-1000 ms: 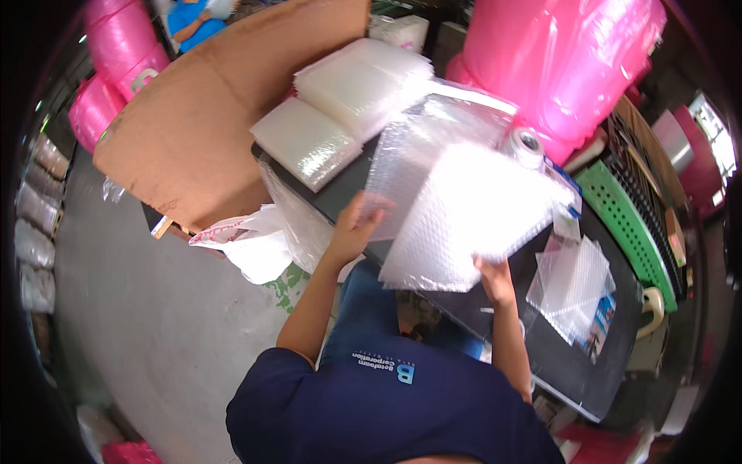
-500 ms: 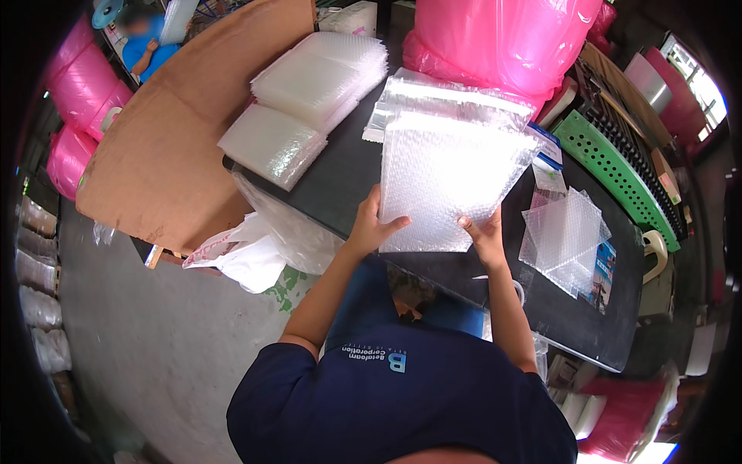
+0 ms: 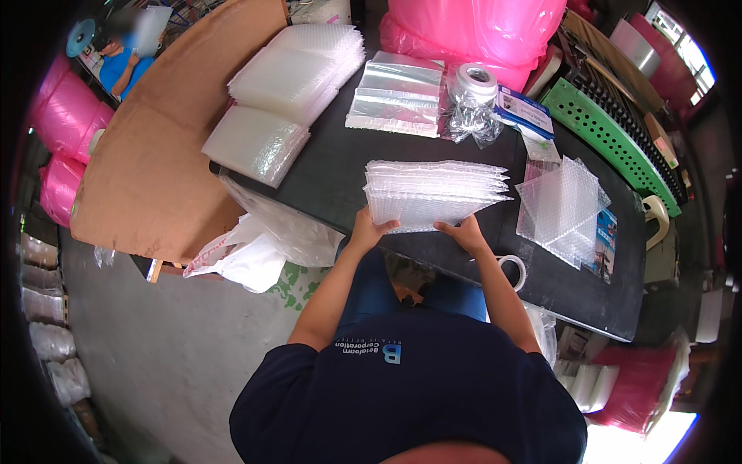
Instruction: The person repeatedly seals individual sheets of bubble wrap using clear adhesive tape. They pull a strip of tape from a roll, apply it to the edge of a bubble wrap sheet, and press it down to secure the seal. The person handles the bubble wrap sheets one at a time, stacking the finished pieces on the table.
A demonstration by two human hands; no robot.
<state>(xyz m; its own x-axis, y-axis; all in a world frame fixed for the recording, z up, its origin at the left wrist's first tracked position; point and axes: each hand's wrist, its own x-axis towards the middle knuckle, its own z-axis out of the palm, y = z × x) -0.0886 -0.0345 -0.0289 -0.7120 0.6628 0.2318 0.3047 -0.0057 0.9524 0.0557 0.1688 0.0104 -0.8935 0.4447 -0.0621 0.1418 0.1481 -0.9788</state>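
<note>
Both hands grip a stack of bubble-wrap bags (image 3: 433, 195) lying flat on the dark surface (image 3: 332, 174). The left hand (image 3: 369, 230) has its fingers clamped on the stack's near left corner; the right hand (image 3: 464, 232) pinches the near edge, though how far its fingers curl beneath is hard to see. Just right of the right fingers lies a looser pile of bubble sheets (image 3: 563, 207); a tape roll (image 3: 512, 270) sits below them.
</note>
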